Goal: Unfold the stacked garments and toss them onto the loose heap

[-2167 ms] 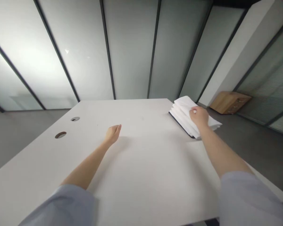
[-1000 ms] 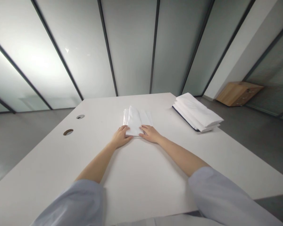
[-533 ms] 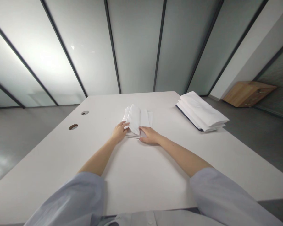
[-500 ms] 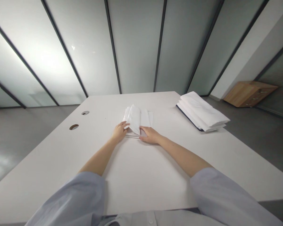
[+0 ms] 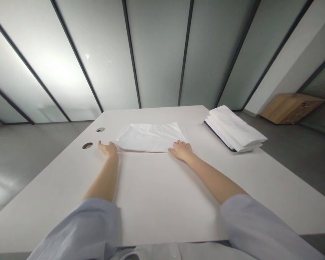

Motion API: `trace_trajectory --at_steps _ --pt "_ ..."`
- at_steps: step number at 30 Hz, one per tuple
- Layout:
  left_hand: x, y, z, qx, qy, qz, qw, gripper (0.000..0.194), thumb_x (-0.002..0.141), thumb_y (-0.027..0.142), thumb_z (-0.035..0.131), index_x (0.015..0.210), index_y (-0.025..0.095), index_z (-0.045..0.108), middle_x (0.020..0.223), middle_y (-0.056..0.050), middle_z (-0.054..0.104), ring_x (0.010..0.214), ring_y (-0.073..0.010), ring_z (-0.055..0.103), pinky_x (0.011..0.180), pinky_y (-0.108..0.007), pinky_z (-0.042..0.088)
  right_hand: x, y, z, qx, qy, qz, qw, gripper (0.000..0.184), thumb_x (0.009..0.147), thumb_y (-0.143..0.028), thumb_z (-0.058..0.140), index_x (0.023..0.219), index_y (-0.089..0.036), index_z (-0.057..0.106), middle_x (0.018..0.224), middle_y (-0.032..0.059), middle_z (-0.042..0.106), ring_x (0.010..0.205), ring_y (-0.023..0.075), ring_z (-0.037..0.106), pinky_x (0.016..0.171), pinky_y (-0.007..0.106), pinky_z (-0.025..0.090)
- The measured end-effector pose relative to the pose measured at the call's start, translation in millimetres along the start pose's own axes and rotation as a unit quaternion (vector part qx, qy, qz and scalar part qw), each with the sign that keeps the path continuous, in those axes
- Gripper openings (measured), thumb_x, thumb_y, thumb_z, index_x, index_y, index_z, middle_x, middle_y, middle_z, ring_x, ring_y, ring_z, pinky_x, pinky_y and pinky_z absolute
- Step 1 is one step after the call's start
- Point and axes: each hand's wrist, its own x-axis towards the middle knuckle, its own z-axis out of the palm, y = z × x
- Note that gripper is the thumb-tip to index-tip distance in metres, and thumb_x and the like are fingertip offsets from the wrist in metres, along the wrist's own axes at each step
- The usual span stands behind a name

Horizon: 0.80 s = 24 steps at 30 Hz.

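A white cloth (image 5: 151,137) lies unfolded into a wide rectangle on the white table (image 5: 162,195), in the middle of its far half. My left hand (image 5: 107,148) is at the cloth's near left corner and pinches that edge. My right hand (image 5: 182,150) rests flat on the near right corner, fingers spread and pressing the cloth to the table. Both arms reach forward in pale blue sleeves.
A stack of folded white cloths (image 5: 235,128) sits on a dark board at the table's far right edge. Two round cable holes (image 5: 87,145) lie at the left of the table, close to my left hand. Glass partition walls stand behind; a wooden cabinet (image 5: 291,107) is on the floor at right.
The cloth was a narrow folded bundle between my hands. My left hand has drawn its upper layer out to the left, opening it wide. My right hand stayed on the right corner.
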Motion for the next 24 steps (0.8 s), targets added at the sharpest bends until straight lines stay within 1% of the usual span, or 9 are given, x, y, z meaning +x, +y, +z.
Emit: trace_trajectory --at_steps 2,3,6,8,10,13,16,21,24 --pt "-7.3 9.3 1.3 0.053 0.026 0.019 0.998 0.054 0.077 0.016 0.047 0.131 0.011 0.043 0.134 -0.018 0.049 0.134 -0.0285 0.040 0.115 -0.047 0.027 -4.4 -0.8 -9.5 -0.005 0.000 -0.007 1.000 0.054 0.093 -0.056 0.042 0.115 -0.013 0.066 0.117 0.0205 0.067 0.113 0.0330 0.060 0.094 0.042 0.041" --pt "-14.2 16.7 4.3 0.074 0.005 0.044 0.996 0.050 0.078 0.017 0.049 0.128 0.012 0.047 0.130 -0.017 0.052 0.130 -0.0282 0.045 0.113 -0.046 0.030 -6.5 -1.7 -13.6 0.002 0.000 -0.021 1.000 0.052 0.092 -0.056 0.043 0.111 -0.015 0.068 0.109 0.0181 0.070 0.108 0.0309 0.062 0.091 0.039 0.042" --pt "-44.9 42.6 15.9 0.151 -0.186 0.151 0.959 0.032 0.084 0.025 0.048 0.113 0.017 0.059 0.113 -0.013 0.062 0.108 -0.0262 0.060 0.100 -0.043 0.044 -8.8 -2.2 -19.6 0.061 0.011 -0.060 0.996 0.042 0.093 -0.052 0.044 0.104 -0.021 0.071 0.094 0.0096 0.074 0.094 0.0242 0.067 0.081 0.031 0.044" --pt "-68.9 57.4 21.4 0.224 -0.303 0.203 0.904 0.031 0.088 0.036 0.048 0.110 0.019 0.063 0.114 -0.013 0.064 0.108 -0.0288 0.061 0.098 -0.046 0.044 -4.8 2.9 -17.2 0.098 0.046 -0.040 0.993 0.036 0.094 -0.046 0.044 0.102 -0.024 0.071 0.090 0.0062 0.074 0.090 0.0223 0.067 0.077 0.029 0.044" --pt "-91.0 67.0 23.8 0.298 -0.366 0.227 0.852 0.042 0.088 0.050 0.048 0.114 0.021 0.063 0.121 -0.015 0.062 0.117 -0.0353 0.055 0.100 -0.054 0.040 3.0 14.1 -10.5 0.116 0.102 0.010 0.988 0.033 0.094 -0.039 0.044 0.105 -0.024 0.070 0.094 0.0057 0.074 0.092 0.0223 0.066 0.078 0.029 0.044" --pt "-113.1 72.3 23.6 0.352 -0.406 0.235 0.810 0.068 0.084 0.068 0.046 0.131 0.019 0.054 0.138 -0.022 0.051 0.130 -0.0435 0.042 0.103 -0.068 0.027 16.6 37.5 2.5 0.125 0.151 0.096 0.976 0.035 0.090 -0.032 0.047 0.118 -0.020 0.064 0.112 0.0090 0.070 0.104 0.0248 0.063 0.085 0.032 0.044" --pt "-120.2 71.9 22.8 0.371 -0.432 0.230 0.789 0.083 0.083 0.074 0.043 0.143 0.017 0.043 0.149 -0.027 0.037 0.138 -0.0454 0.031 0.103 -0.075 0.018 26.0 55.0 11.7 0.145 0.131 0.177 0.965 0.038 0.088 -0.034 0.048 0.120 -0.019 0.063 0.119 0.0110 0.068 0.109 0.0277 0.060 0.089 0.036 0.044" --pt "-114.2 69.0 24.1 0.364 -0.458 0.255 0.770 0.083 0.081 0.075 0.046 0.145 0.022 0.042 0.153 -0.022 0.034 0.142 -0.0431 0.027 0.108 -0.070 0.018 32.3 57.2 15.6 0.155 0.079 0.206 0.963 0.041 0.084 -0.047 0.053 0.110 -0.018 0.067 0.108 0.0117 0.070 0.109 0.0333 0.059 0.095 0.045 0.041" --pt "-108.9 66.5 27.4 0.344 -0.477 0.270 0.762 0.082 0.081 0.074 0.047 0.145 0.023 0.043 0.155 -0.019 0.033 0.144 -0.0406 0.025 0.112 -0.066 0.016 34.2 56.0 15.1 0.177 0.070 0.212 0.959 0.035 0.083 -0.033 0.054 0.112 -0.018 0.066 0.109 0.0122 0.069 0.108 0.0320 0.060 0.095 0.045 0.041"
